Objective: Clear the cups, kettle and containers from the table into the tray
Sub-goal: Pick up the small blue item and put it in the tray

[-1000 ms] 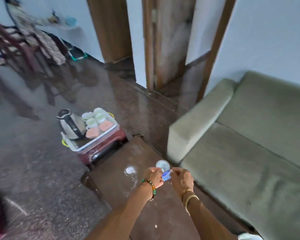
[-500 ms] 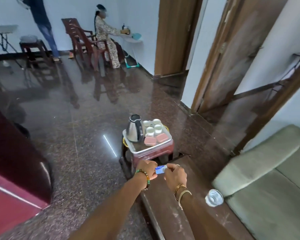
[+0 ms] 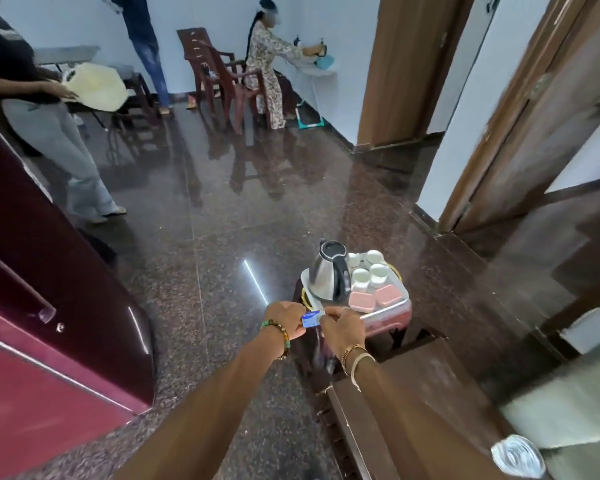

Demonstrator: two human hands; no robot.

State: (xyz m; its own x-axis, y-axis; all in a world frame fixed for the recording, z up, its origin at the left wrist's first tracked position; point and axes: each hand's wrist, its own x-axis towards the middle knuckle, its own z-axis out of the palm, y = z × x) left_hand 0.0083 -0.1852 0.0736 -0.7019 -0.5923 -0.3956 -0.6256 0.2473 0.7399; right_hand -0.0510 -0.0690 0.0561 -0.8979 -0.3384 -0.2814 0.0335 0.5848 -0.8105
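Note:
A white tray (image 3: 385,310) sits on a red stool on the floor. It holds a steel kettle (image 3: 328,271), several white cups (image 3: 369,271) and two pink containers (image 3: 374,297). My left hand (image 3: 286,320) and my right hand (image 3: 343,327) together pinch a small blue packet (image 3: 311,319) just in front of the tray. A clear glass (image 3: 517,460) stands on the dark wooden table (image 3: 426,403) at the lower right, away from both hands.
A maroon cabinet (image 3: 49,323) stands at the left. Grey-green sofa (image 3: 568,403) at the right edge. Wooden doors (image 3: 534,116) are at the right. A person stands at the far left, one sits on a brown chair (image 3: 219,74), another stands behind.
The view has swung up and left from the table towards the tray. Both hands moved with the blue packet away from the glass, which stays on the table.

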